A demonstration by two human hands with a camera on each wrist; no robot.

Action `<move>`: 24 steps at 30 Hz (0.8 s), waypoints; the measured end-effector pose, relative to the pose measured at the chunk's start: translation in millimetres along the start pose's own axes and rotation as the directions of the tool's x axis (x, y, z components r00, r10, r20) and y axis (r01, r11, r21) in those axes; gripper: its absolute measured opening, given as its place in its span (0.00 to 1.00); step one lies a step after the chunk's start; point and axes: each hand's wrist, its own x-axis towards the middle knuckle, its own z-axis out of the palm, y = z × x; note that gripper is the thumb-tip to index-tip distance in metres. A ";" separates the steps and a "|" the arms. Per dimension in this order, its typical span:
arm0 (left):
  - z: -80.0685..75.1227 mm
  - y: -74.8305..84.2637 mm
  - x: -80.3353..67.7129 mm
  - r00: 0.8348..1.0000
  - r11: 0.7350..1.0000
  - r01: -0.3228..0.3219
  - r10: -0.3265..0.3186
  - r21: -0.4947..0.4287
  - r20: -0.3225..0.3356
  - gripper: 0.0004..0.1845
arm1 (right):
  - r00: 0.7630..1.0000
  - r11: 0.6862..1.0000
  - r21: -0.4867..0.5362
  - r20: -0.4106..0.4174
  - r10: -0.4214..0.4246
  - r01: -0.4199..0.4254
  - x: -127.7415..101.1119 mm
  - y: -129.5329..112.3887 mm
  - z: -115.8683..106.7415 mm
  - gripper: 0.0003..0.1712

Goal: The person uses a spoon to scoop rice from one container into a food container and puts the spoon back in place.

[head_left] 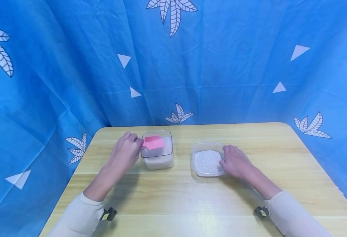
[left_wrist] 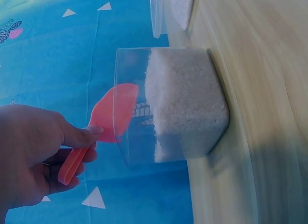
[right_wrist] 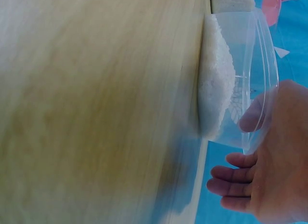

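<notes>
My left hand (head_left: 127, 149) pinches the handle of a pink scoop (head_left: 153, 142) (left_wrist: 108, 120), whose blade hangs over the open top of a tall clear container (head_left: 158, 154) (left_wrist: 180, 101) mostly full of white grains. To the right stands a shallower clear container (head_left: 206, 159) (right_wrist: 243, 77) with a low heap of the same grains. My right hand (head_left: 235, 161) (right_wrist: 269, 166) rests against that container's right wall, thumb (right_wrist: 252, 118) on the wall and fingers (right_wrist: 233, 173) loosely extended beside it.
Both containers stand on a light wooden table (head_left: 191, 197). A blue cloth (head_left: 221, 65) with white leaf and triangle prints hangs behind and on both sides of the table. Cream sleeves cover both forearms.
</notes>
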 end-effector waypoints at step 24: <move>-4.5 0.2 11.7 0.988 0.992 -0.047 0.030 0.116 0.149 0.07 | 1.000 1.000 -0.008 -0.005 0.003 -0.003 0.6 0.0 0.8 0.33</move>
